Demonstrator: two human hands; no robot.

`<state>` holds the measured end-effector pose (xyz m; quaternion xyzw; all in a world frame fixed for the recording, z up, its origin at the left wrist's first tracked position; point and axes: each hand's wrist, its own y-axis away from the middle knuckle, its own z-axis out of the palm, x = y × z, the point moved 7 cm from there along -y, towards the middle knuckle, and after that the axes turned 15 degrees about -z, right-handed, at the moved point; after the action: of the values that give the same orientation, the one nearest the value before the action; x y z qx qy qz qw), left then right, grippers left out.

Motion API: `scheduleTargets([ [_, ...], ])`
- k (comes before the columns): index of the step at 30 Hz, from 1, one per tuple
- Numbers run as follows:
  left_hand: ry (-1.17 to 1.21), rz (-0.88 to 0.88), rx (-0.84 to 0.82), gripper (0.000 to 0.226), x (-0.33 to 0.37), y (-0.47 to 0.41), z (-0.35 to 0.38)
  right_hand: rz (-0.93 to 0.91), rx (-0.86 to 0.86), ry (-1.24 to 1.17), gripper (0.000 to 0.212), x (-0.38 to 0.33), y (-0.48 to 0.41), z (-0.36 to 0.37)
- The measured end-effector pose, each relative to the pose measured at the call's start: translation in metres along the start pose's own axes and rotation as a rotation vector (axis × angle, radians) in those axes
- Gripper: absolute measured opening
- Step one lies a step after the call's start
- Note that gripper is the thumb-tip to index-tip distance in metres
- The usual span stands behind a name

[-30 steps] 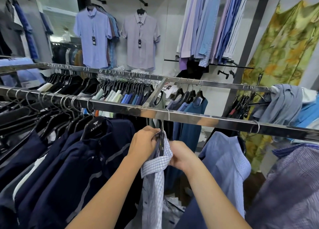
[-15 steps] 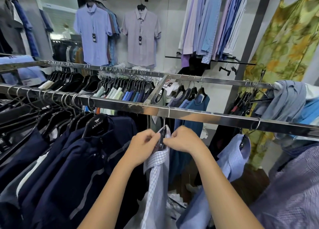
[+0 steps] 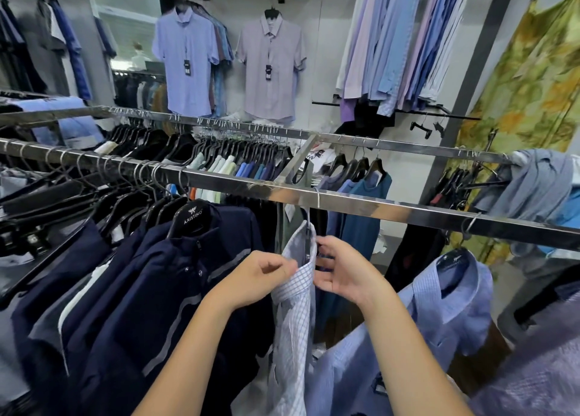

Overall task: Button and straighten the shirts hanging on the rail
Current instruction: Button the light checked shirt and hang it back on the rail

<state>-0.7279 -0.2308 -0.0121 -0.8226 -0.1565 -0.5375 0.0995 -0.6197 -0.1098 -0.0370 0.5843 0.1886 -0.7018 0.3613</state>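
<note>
Reaching up with both forearms, we pinch the one checked shirt (image 3: 295, 315) at its collar with our left hand (image 3: 260, 277). Our right hand (image 3: 345, 271) curls beside the collar; we cannot tell its grip. Two rails: the shirt hangs on the near rail (image 3: 376, 207), the far rail (image 3: 408, 144) behind.

Checked shirt (image 3: 293, 318): buttons hidden in the fold, hem cut by the lower edge; hanger (image 3: 308, 243) mostly inside the collar (image 3: 296, 279). Right hand (image 3: 342, 274): grip unclear (tips behind the cloth). Wall price tags (image 3: 187, 67) illegible.
</note>
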Motion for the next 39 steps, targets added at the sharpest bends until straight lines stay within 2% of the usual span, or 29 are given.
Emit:
scheduleTargets([
  [4, -0.060, 0.002, -0.031, 0.020, 0.012, 0.006, -0.001, 0.085, -0.099, -0.217, 0.030, 0.005, 0.006, 0.008],
  [7, -0.116, 0.006, -0.023, 0.012, 0.018, 0.009, -0.002, 0.080, -0.168, -0.268, 0.053, 0.008, 0.010, 0.016],
  [9, -0.157, 0.003, -0.014, 0.010, 0.019, 0.011, -0.005, 0.090, -0.177, -0.295, 0.060, 0.010, 0.013, 0.017],
  [11, -0.193, 0.009, 0.010, 0.009, 0.022, 0.015, -0.011, 0.101, -0.192, -0.297, 0.054, 0.013, 0.016, 0.018],
  [14, -0.219, 0.014, 0.033, 0.008, 0.030, 0.022, -0.018, 0.088, -0.205, -0.271, 0.029, 0.012, 0.022, 0.018],
  [23, -0.169, -0.002, 0.093, 0.008, 0.028, 0.033, -0.028, 0.061, -0.171, -0.522, 0.014, 0.024, 0.031, 0.035],
  [26, -0.180, 0.014, 0.126, 0.004, 0.021, 0.032, -0.026, -0.070, -0.130, -0.221, 0.012, 0.016, 0.032, 0.028],
  [30, -0.164, 0.016, 0.173, 0.011, 0.022, 0.033, -0.022, -0.401, 0.077, 0.435, 0.049, -0.021, 0.035, 0.007],
  [31, -0.168, 0.022, 0.193, 0.015, 0.023, 0.033, -0.022, -0.498, 0.089, 0.574, 0.051, -0.031, 0.035, 0.007],
  [33, -0.177, 0.033, 0.226, 0.022, 0.027, 0.033, -0.019, -0.682, 0.000, 0.799, 0.033, -0.045, 0.035, 0.018],
  [35, -0.183, 0.042, 0.258, 0.021, 0.029, 0.034, -0.019, -0.787, -0.126, 0.938, 0.018, -0.049, 0.035, 0.029],
  [39, -0.182, 0.087, 0.283, 0.014, 0.030, 0.034, -0.023, -0.873, -0.216, 1.105, 0.020, -0.049, 0.033, 0.034],
])
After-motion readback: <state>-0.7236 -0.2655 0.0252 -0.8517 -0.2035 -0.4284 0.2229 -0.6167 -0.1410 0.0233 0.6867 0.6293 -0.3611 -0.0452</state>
